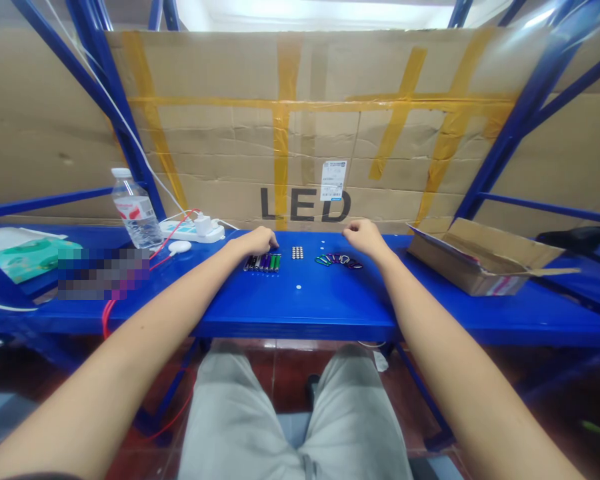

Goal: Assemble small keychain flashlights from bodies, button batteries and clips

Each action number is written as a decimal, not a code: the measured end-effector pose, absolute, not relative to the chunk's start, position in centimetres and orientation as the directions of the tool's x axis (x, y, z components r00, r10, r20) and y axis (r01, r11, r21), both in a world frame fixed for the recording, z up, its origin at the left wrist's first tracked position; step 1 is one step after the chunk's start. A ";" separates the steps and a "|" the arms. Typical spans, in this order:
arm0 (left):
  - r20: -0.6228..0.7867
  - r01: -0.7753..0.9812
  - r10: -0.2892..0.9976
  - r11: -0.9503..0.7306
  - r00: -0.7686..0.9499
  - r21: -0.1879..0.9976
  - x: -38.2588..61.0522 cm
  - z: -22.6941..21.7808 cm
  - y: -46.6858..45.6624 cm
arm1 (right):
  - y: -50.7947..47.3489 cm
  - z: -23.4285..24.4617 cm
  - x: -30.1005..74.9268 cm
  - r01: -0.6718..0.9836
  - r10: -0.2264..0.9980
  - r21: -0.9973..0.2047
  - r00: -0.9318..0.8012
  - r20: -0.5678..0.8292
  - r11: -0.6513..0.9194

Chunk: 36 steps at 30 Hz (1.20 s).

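Note:
My left hand [261,241] is bent over the far ends of a row of small metal tubes [263,263], coloured black, silver, purple and green. Its fingers curl downward, one fingertip close to the green end; whether they grip anything is hidden. Held a little above the table's far edge, my right hand [364,237] has its fingers drawn together, with nothing visible in them. Below and left of it lies a fanned row of coloured carabiners [339,260]. Between the two rows sits a block of small round button cells [297,253].
An opened cardboard box [473,267] stands at the right of the blue table [300,310]. On the left are a water bottle [139,213], a power strip [190,231], red cables and a green tissue pack [35,257]. A large taped carton [230,160] rises behind.

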<state>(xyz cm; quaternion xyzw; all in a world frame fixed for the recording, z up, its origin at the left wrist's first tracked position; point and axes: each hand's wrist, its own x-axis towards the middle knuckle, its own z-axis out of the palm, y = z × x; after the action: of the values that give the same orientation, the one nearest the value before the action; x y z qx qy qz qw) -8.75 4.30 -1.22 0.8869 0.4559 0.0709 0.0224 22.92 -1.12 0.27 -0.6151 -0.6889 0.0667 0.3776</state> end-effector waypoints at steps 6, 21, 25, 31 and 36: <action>0.104 0.818 0.829 -0.559 0.550 0.133 -8.7 -1.4 4.8 | -1.3 0.3 22.9 0.804 0.906 -0.555 0.052 0.421 0.212; 0.055 0.841 0.875 -0.478 0.481 0.254 -2.2 0.0 7.6 | -1.6 0.0 22.8 0.798 0.913 -0.560 0.032 0.407 0.221; 0.023 0.836 0.874 -0.472 0.486 0.280 -1.8 0.6 7.6 | -1.4 0.0 22.9 0.804 0.913 -0.552 0.028 0.408 0.222; -0.009 0.826 0.866 -0.473 0.499 0.306 -1.2 1.2 6.9 | -1.4 -0.1 22.9 0.806 0.923 -0.556 0.029 0.384 0.205; -0.017 0.816 0.855 -0.488 0.518 0.309 -0.8 1.4 6.5 | -1.4 -0.1 23.0 0.808 0.930 -0.556 0.029 0.367 0.195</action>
<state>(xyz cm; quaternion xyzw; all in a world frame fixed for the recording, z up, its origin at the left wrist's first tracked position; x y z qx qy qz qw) -0.79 6.52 1.38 0.8598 0.4860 0.0694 0.1403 22.98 -1.37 -0.12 -0.6284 -0.6913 0.0881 0.3455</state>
